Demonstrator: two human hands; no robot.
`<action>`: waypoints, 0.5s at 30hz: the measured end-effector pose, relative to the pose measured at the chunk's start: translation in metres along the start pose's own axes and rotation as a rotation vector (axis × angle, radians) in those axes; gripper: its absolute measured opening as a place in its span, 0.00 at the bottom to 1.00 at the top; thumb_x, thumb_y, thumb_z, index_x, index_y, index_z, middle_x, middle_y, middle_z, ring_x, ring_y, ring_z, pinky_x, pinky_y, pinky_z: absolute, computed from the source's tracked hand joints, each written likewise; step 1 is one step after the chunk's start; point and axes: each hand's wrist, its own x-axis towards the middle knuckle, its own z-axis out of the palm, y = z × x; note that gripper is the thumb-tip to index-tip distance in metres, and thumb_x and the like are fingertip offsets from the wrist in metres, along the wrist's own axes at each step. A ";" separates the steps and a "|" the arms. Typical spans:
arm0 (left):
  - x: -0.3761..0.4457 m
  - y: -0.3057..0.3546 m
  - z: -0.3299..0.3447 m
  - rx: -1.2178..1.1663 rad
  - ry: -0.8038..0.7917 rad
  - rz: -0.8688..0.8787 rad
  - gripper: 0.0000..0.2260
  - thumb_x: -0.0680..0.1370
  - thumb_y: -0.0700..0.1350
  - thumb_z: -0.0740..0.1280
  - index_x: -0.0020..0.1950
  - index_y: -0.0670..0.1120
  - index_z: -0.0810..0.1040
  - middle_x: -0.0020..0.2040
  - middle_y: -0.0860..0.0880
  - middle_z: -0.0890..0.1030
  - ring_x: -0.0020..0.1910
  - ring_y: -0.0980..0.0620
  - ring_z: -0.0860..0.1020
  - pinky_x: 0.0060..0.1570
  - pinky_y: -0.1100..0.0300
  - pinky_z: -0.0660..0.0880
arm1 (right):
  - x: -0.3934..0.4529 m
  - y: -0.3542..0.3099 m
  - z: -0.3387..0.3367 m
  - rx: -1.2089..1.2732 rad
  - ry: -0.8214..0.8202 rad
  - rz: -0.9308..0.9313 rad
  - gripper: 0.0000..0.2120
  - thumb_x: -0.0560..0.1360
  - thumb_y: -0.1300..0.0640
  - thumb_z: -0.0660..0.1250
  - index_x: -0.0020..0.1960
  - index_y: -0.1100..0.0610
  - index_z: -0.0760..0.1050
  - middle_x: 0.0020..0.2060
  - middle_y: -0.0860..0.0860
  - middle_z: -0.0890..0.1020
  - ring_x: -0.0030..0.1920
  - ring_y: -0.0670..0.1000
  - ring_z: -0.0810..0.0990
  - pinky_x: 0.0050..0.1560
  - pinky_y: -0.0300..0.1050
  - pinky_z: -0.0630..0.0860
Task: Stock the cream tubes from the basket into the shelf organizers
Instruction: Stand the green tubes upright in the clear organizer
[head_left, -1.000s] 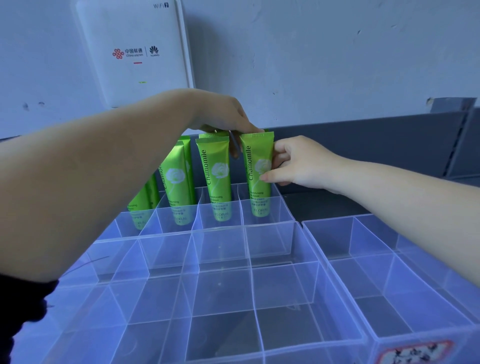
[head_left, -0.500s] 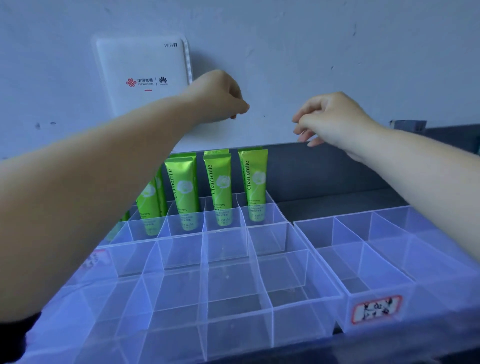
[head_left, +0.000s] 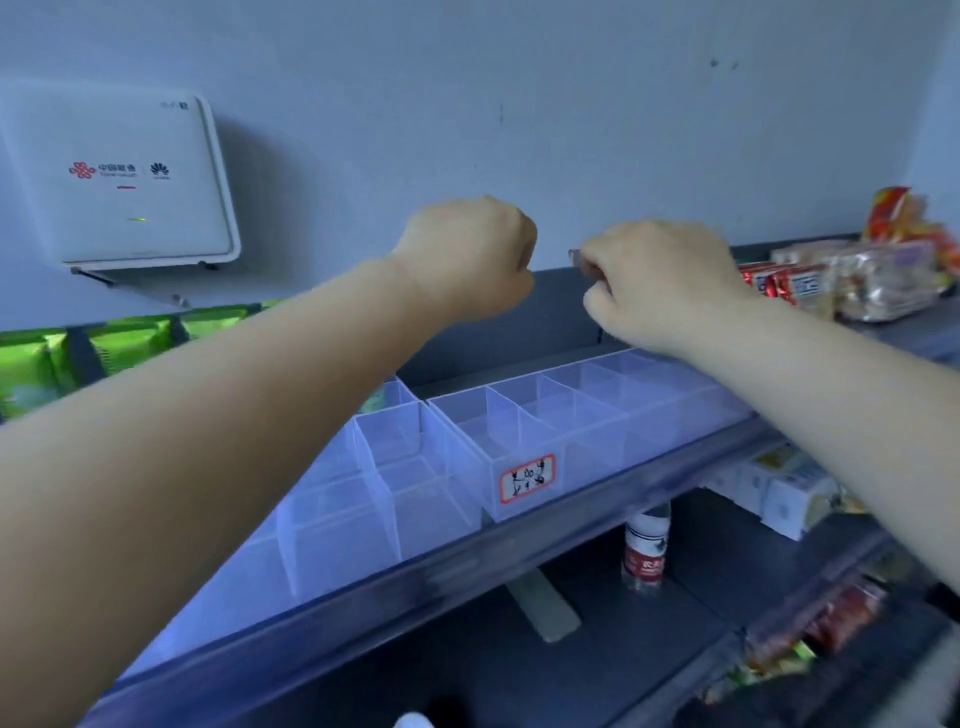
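Green tubes (head_left: 31, 364) stand upright at far left, back row of the left organizer (head_left: 410, 467), mostly cut off by the left forearm; count not readable. Upright in single cells so the printed fronts face out, by my reading. The nearer cells of that organizer that show are bare.

Right organizer (head_left: 587, 415), clear, just beside the left one; every compartment that shows is bare. A red-bordered label (head_left: 527, 478) sits on its front wall, script too small to read. Both organizers sit on the grey shelf (head_left: 467, 566), pushed to its front lip.

Basket: not in view. No tube in either hand.

Left hand (head_left: 467, 260) raised above the organizers, fingers curled into a loose fist, holding nothing visible. Right hand (head_left: 660, 280) at the same height, near the left but apart, fingers curled under; nothing seen in it, though the palm is hidden. Both hang clear of the shelf, which reads as between placements, the next move likely a reach to the basket for more stock.

Around: white router (head_left: 119, 182) on the wall, upper left. Snack packs (head_left: 852, 280) at the shelf's right end. Lower shelf holds a water bottle (head_left: 645, 545) and boxed goods (head_left: 779, 499).
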 end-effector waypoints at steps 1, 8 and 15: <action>0.002 0.016 0.003 -0.008 0.000 0.014 0.09 0.75 0.44 0.60 0.51 0.47 0.78 0.49 0.46 0.79 0.47 0.42 0.76 0.39 0.58 0.66 | -0.011 0.010 -0.004 -0.059 -0.027 0.001 0.05 0.73 0.57 0.58 0.46 0.56 0.71 0.48 0.55 0.78 0.50 0.58 0.75 0.39 0.44 0.60; 0.020 0.132 0.028 0.010 0.014 0.234 0.07 0.75 0.41 0.59 0.48 0.44 0.76 0.45 0.47 0.77 0.40 0.45 0.70 0.29 0.62 0.55 | -0.099 0.089 -0.021 -0.313 -0.185 0.063 0.08 0.75 0.56 0.58 0.50 0.59 0.71 0.50 0.56 0.77 0.52 0.59 0.75 0.38 0.45 0.60; 0.020 0.266 0.072 -0.098 -0.027 0.431 0.11 0.76 0.45 0.59 0.54 0.45 0.76 0.53 0.45 0.78 0.54 0.42 0.75 0.44 0.57 0.61 | -0.211 0.154 -0.021 -0.360 -0.385 0.136 0.11 0.67 0.56 0.70 0.45 0.62 0.75 0.41 0.57 0.80 0.42 0.59 0.79 0.37 0.44 0.62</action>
